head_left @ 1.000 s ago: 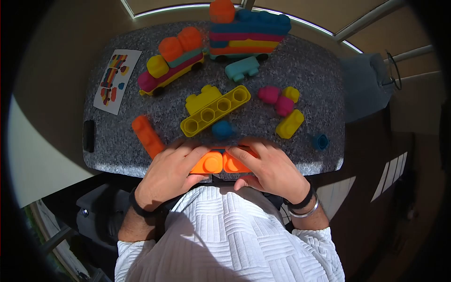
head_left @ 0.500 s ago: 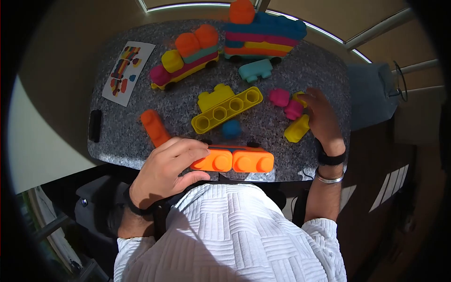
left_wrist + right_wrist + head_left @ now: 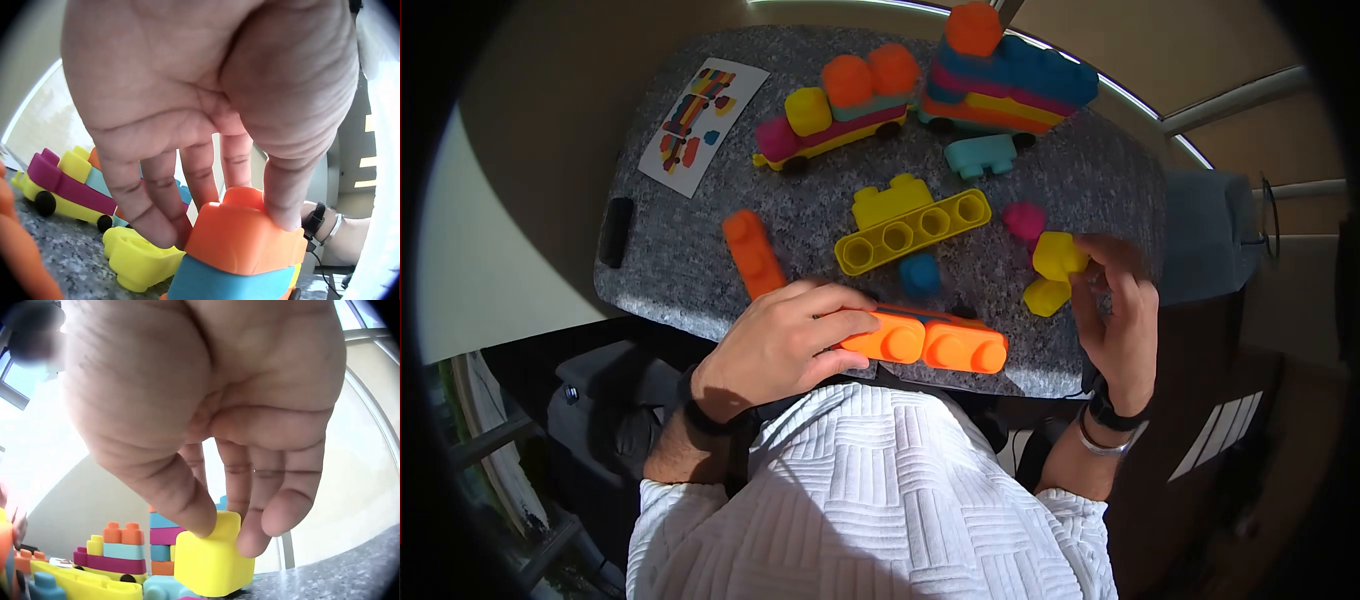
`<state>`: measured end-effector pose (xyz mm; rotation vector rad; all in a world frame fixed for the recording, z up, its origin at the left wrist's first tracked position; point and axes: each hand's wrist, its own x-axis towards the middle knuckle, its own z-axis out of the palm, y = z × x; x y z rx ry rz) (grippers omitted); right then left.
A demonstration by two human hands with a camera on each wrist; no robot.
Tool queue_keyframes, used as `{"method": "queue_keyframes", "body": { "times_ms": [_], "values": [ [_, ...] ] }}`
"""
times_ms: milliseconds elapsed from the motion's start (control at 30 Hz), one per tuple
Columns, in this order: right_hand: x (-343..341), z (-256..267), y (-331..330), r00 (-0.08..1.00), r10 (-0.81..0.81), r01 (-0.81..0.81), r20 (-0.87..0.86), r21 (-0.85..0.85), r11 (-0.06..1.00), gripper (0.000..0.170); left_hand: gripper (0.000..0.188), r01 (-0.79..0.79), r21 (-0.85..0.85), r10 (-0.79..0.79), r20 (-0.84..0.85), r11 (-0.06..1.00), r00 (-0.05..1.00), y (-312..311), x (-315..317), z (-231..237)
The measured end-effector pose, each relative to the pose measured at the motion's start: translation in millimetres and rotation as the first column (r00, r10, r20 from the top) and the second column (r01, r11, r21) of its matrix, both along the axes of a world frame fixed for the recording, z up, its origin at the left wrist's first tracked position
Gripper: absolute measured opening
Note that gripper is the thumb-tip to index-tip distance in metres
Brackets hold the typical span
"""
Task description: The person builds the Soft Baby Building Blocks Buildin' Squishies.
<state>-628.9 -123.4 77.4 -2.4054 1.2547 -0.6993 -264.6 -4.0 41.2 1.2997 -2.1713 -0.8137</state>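
In the head view my left hand (image 3: 795, 335) holds the left of two orange blocks (image 3: 897, 342) atop a low wheeled stack near the table's front edge. The left wrist view shows the thumb on one side of this orange block (image 3: 244, 234), above a blue layer (image 3: 228, 284). My right hand (image 3: 1122, 320) pinches a small yellow block (image 3: 1058, 255) between thumb and fingers, low over the table. Another yellow block (image 3: 1045, 298) lies just below it, and a pink block (image 3: 1025, 220) sits to its upper left. The second pink block is mostly hidden.
Behind stand a small block train (image 3: 840, 125) and a taller block wagon (image 3: 1010, 85). Yellow pieces (image 3: 915, 228), a blue block (image 3: 920, 273), a teal base (image 3: 980, 155) and an orange block (image 3: 753, 250) lie mid-table. A picture sheet (image 3: 703, 125) lies at left.
My right hand left the orange blocks, reached right to the small yellow block and now pinches it, drawn slightly towards me. The left hand stays on the stack. The head view has shifted.
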Motion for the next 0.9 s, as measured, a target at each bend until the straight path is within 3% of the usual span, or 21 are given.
{"method": "queue_keyframes", "body": {
  "times_ms": [133,367,500,667,900],
  "values": [
    [27,25,36,0.950,0.306,-0.307,0.055,0.016,0.951,0.040,0.046,-0.008,0.032,0.009,-0.029,0.999,1.000,-2,-4,1],
    [51,18,56,0.880,0.473,-0.474,0.043,0.135,0.870,0.043,0.047,-0.010,0.045,0.011,-0.026,0.999,1.000,-1,-6,0],
    [58,14,59,0.896,0.444,-0.438,0.008,0.186,0.880,0.047,0.047,-0.019,0.052,0.021,-0.024,0.998,0.999,0,-7,0],
    [53,12,54,0.922,0.383,-0.383,0.053,0.248,0.890,0.039,0.046,-0.022,0.047,0.024,-0.030,0.999,0.999,1,-6,-1],
    [54,1,39,0.865,0.493,-0.502,0.097,0.227,0.835,0.037,0.045,-0.023,0.039,0.025,-0.037,0.999,0.999,2,1,-2]
  ]
}}
